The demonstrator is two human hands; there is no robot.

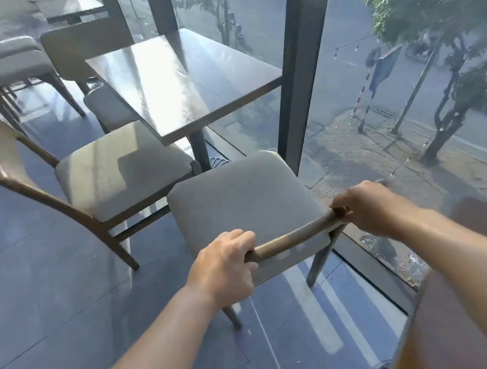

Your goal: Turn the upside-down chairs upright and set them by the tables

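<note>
Chair under our grip stands upright at the near end of the table; our left hand and right hand clasp its backrest. Another chair sits upright left. We judge only tucking in remains here.

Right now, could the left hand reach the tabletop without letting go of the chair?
Probably not. The left hand grips the backrest rail of the held chair, whose whole seat lies between it and the table.
</note>
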